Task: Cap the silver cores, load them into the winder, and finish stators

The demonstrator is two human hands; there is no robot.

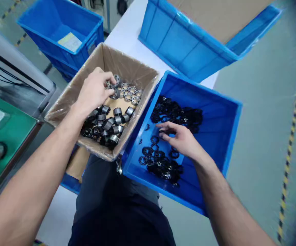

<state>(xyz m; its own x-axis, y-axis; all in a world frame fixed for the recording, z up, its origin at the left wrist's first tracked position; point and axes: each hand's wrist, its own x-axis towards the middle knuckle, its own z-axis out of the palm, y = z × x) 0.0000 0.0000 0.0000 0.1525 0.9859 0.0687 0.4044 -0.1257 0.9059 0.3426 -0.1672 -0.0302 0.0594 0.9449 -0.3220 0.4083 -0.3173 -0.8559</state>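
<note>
Forearms (39,164) slope down: left hand (94,87) grasps metal rings (115,93) in the cardboard box (131,67); right hand (180,139) is over black rings (164,169) in the bin (214,119), hold unclear. Light pinches should separate rings best.

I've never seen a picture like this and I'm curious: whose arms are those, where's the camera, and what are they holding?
There's no robot here! A person wears a camera on their head, looking down, so you see their own bare arms and lap. The left hand reaches into a brown box lined with clear plastic. Its fingers curl around some metal rings. More rings sit in rows beside it, and dark-ended metal parts lie jumbled nearer the person. The right hand is inside a blue bin with piles of black rings. It may be pinching one, but that spot is too blurry to tell.
</note>
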